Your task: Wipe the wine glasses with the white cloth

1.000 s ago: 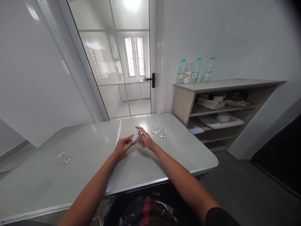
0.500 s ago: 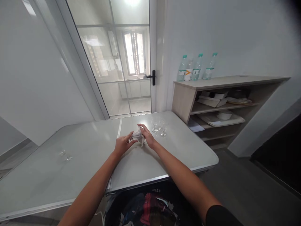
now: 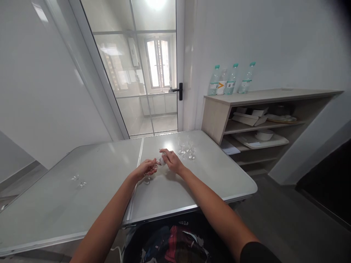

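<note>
Between the fingers of my left hand (image 3: 146, 168) is a small clear stemmed glass, its round foot (image 3: 147, 180) showing below the hand. My right hand (image 3: 172, 161) is closed on a white cloth (image 3: 162, 160), held up against the glass's bowl end; most of the cloth is hidden by the fingers. Just beyond my right hand, three clear stemmed glasses (image 3: 181, 151) stand upright close together on the table. Far to the left, small clear glass pieces (image 3: 82, 184) rest on the tabletop, too small to make out fully.
The pale table (image 3: 208, 179) has a metal seam and edge. A wooden shelf unit (image 3: 215, 117) touches its far right side, with several plastic bottles (image 3: 230, 82) on top and boxes and a white bowl (image 3: 263, 135) inside. Behind stands a glass door (image 3: 153, 109).
My left hand has turned and lowered slightly, so the glass's foot now shows beneath it. The cloth has bunched up inside my right hand, its hanging corner gone from sight.
</note>
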Action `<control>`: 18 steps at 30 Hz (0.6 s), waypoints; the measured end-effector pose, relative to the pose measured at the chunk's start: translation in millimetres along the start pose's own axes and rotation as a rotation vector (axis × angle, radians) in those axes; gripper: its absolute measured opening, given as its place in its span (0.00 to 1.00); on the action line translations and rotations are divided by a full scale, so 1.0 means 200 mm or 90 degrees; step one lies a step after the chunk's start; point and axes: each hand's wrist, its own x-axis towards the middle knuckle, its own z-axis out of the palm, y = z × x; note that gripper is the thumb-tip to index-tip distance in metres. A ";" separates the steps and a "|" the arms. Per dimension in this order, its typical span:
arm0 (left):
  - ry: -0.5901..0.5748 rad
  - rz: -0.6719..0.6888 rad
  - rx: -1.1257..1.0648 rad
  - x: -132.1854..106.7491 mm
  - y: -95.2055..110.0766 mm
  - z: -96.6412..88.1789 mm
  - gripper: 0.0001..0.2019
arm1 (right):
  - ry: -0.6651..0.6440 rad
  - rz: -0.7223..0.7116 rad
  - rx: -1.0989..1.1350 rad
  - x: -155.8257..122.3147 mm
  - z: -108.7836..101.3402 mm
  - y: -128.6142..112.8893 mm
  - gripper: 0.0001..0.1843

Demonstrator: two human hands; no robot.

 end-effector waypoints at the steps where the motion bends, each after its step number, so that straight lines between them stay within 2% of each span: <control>1: 0.002 0.000 0.009 0.00 0.00 -0.01 0.34 | 0.008 0.011 0.024 0.00 0.00 0.00 0.20; 4: 0.059 0.075 0.133 -0.01 0.00 -0.01 0.32 | 0.036 0.118 0.193 0.01 0.03 0.00 0.22; 8: 0.253 0.216 0.440 0.00 -0.01 0.01 0.27 | 0.092 0.268 0.414 0.03 0.06 0.03 0.27; 11: 0.355 0.238 0.526 0.02 -0.04 0.03 0.29 | 0.174 0.288 0.453 0.03 0.06 0.04 0.28; 18: 0.404 0.247 0.506 0.03 -0.05 0.04 0.30 | 0.275 0.244 0.482 0.03 0.04 0.02 0.34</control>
